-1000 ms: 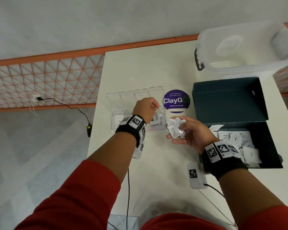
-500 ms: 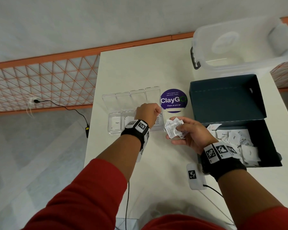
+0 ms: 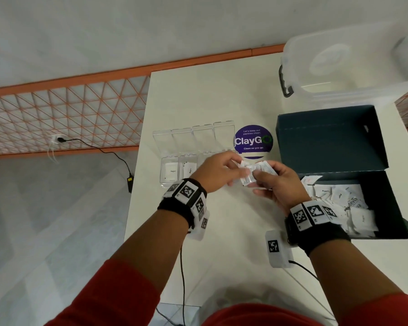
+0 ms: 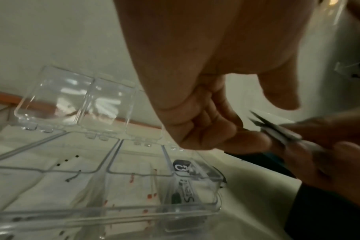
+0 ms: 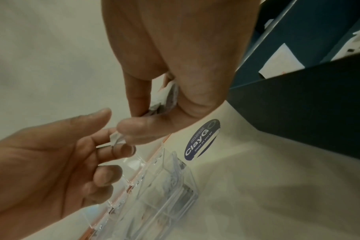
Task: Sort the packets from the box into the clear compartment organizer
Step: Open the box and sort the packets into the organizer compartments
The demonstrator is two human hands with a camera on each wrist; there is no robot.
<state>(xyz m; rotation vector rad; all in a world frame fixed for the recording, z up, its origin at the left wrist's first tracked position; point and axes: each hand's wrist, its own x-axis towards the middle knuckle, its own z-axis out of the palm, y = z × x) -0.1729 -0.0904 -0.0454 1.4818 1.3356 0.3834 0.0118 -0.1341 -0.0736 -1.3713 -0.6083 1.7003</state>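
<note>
My right hand (image 3: 262,175) grips a bunch of white packets (image 3: 250,172) just right of the clear organizer (image 3: 170,183). My left hand (image 3: 236,163) has come across to it. Its fingertips touch the edge of one packet (image 4: 277,129), while the thumb stands clear above. The organizer's lids stand open. A Sugar packet (image 3: 172,171) and a Pepper packet (image 3: 190,170) lie in its left compartments. A Stevia packet (image 4: 183,191) lies in the right-most one. The dark blue box (image 3: 386,203) at the right holds several more packets (image 3: 339,203).
A clear lidded storage bin (image 3: 351,64) stands at the table's back right. A purple ClayGo sticker (image 3: 253,141) lies between organizer and box. A white tagged pod (image 3: 278,248) with a cable sits near my right wrist. The table's left edge runs close beside the organizer.
My left hand has left the Stevia packet in the organizer's right-most compartment and moved right to the bunch in my right hand, which rose slightly toward it.
</note>
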